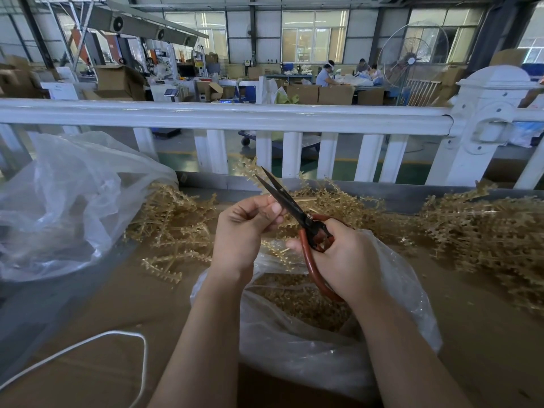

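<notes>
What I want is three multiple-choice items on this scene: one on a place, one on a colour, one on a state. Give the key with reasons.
1. The clear bag of cut pieces lies: A) below the hands B) on the white railing C) on the floor.
2. The handles of the scissors are: A) blue B) red C) green.
3. The scissor blades are: A) shut tight B) parted C) inside the bag.

Key:
1 A: the bag sits on the table under both wrists.
2 B: red loops show in the grip of the right hand.
3 B: two separate blade tips show above the left hand.
</notes>
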Demonstrator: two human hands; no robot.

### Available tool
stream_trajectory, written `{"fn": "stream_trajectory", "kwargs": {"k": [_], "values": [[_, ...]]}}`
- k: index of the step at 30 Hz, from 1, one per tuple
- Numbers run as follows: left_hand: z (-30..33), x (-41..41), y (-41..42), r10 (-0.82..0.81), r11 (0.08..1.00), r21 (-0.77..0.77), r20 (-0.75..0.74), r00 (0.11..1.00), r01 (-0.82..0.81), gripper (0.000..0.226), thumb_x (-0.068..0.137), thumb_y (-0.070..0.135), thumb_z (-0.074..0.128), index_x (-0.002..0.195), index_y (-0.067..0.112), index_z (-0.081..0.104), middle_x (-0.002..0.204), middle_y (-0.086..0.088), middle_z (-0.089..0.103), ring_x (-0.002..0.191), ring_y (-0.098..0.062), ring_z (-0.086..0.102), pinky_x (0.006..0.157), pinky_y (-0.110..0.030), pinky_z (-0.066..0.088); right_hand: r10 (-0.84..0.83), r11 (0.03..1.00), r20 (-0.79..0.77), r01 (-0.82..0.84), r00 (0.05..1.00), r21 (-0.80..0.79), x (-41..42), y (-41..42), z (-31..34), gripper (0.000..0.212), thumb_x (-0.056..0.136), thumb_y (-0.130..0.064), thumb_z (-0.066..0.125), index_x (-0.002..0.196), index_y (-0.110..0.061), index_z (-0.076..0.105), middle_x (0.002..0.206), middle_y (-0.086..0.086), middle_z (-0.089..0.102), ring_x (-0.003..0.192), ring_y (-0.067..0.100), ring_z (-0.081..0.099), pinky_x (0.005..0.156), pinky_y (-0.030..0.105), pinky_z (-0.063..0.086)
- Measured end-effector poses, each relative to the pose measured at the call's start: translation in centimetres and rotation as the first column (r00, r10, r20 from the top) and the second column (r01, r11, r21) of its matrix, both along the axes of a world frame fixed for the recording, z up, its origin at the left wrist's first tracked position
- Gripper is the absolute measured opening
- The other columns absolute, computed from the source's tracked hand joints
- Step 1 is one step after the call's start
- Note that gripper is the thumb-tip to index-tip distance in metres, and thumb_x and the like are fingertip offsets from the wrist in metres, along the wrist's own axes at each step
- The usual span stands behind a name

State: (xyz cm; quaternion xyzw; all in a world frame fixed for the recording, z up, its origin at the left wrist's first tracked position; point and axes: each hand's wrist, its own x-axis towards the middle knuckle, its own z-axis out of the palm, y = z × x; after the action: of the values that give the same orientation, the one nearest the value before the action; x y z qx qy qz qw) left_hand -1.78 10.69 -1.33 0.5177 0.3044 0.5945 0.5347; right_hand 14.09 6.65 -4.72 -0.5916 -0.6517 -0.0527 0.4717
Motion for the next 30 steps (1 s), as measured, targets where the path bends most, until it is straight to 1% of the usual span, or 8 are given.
{"fn": "stream_trajectory", "kwargs": {"k": [3, 6, 10, 13, 18, 23, 27, 30], "values": [[0.0, 0.0, 0.1, -0.014, 0.999, -0.04, 0.032, 0.999, 0.016, 0.015, 0.086, 0.0, 0.067, 0.083, 0.013, 0.075, 0.075, -0.004, 0.072, 0.068, -0.012, 0.064, 0.069, -0.022, 0.055, -0.002, 0.999, -0.011, 0.001, 1.0, -0.053, 0.1, 0.3, -0.3, 0.064, 0.069, -0.083, 0.054, 0.074, -0.02, 0.064, 0.055, -0.015, 0.057, 0.051, 0.0, 0.056, 0.049, 0.012, 0.04], [-0.1, 0.2, 0.0, -0.052, 0.993, -0.107, 0.051, 0.997, 0.058, 0.014, 0.083, 0.003, 0.07, 0.079, 0.015, 0.077, 0.079, -0.005, 0.074, 0.071, -0.012, 0.066, 0.07, -0.023, 0.056, 0.019, 0.994, -0.153, -0.035, 0.988, -0.102, -0.1, 0.4, -0.2, 0.054, 0.071, -0.077, 0.062, 0.076, -0.024, 0.067, 0.062, -0.012, 0.065, 0.061, 0.003, 0.063, 0.055, 0.02, 0.049], [-0.4, 0.7, -0.2, -0.065, 0.983, -0.174, -0.053, 0.996, 0.055, 0.013, 0.077, 0.015, 0.076, 0.073, 0.027, 0.08, 0.087, 0.007, 0.076, 0.073, -0.003, 0.064, 0.069, -0.023, 0.047, 0.108, 0.981, -0.421, -0.165, 0.901, -0.101, -0.3, 0.6, 0.3, 0.019, 0.084, -0.042, 0.075, 0.074, -0.027, 0.068, 0.07, -0.014, 0.071, 0.065, 0.003, 0.066, 0.056, 0.014, 0.049], [-0.4, 1.0, -0.6, -0.095, 0.977, -0.198, -0.097, 0.991, 0.074, 0.007, 0.073, 0.022, 0.078, 0.076, 0.027, 0.079, 0.089, 0.011, 0.077, 0.07, 0.006, 0.065, 0.069, -0.025, 0.041, 0.146, 0.973, -0.536, -0.22, 0.831, -0.075, -0.3, 0.7, 0.7, 0.016, 0.086, -0.024, 0.076, 0.072, -0.025, 0.069, 0.072, -0.005, 0.072, 0.065, 0.01, 0.066, 0.059, 0.017, 0.05], [-0.5, 1.4, -0.7, -0.138, 0.981, -0.147, -0.073, 0.988, 0.126, 0.007, 0.067, 0.017, 0.077, 0.071, 0.022, 0.077, 0.074, 0.011, 0.074, 0.064, 0.005, 0.064, 0.054, -0.005, 0.043, 0.106, 0.969, -0.606, -0.22, 0.788, -0.116, -0.2, 1.0, 1.1, 0.005, 0.085, -0.023, 0.076, 0.085, -0.018, 0.075, 0.077, -0.005, 0.075, 0.072, 0.008, 0.07, 0.07, 0.023, 0.056], [-0.5, 1.5, -0.6, -0.159, 0.98, -0.128, -0.069, 0.985, 0.15, 0.013, 0.064, 0.015, 0.077, 0.077, 0.017, 0.075, 0.072, 0.011, 0.073, 0.06, 0.006, 0.063, 0.053, -0.006, 0.043, 0.136, 0.965, -0.629, -0.246, 0.765, -0.09, 0.0, 0.8, 1.2, 0.009, 0.086, -0.017, 0.076, 0.079, -0.022, 0.073, 0.075, -0.009, 0.074, 0.07, 0.005, 0.069, 0.065, 0.012, 0.051], [-0.7, 1.4, -0.4, -0.168, 0.98, -0.129, -0.101, 0.981, 0.155, 0.01, 0.076, 0.006, 0.076, 0.079, 0.016, 0.075, 0.072, 0.01, 0.072, 0.06, 0.004, 0.061, 0.055, -0.008, 0.044, 0.15, 0.96, -0.606, -0.262, 0.782, -0.1, -0.1, 0.9, 1.3, 0.013, 0.086, -0.016, 0.075, 0.077, -0.024, 0.071, 0.072, -0.011, 0.073, 0.068, 0.004, 0.067, 0.065, 0.012, 0.051], [-0.6, 0.9, -0.2, -0.213, 0.964, -0.182, -0.078, 0.974, 0.196, 0.004, 0.072, 0.022, 0.078, 0.075, 0.02, 0.075, 0.07, 0.006, 0.068, 0.062, -0.003, 0.057, 0.059, -0.018, 0.042, 0.175, 0.961, -0.577, -0.266, 0.798, -0.076, -0.2, 0.9, 1.1, 0.02, 0.085, -0.011, 0.076, 0.074, -0.026, 0.067, 0.066, -0.015, 0.07, 0.063, -0.001, 0.065, 0.062, 0.009, 0.048]]}}
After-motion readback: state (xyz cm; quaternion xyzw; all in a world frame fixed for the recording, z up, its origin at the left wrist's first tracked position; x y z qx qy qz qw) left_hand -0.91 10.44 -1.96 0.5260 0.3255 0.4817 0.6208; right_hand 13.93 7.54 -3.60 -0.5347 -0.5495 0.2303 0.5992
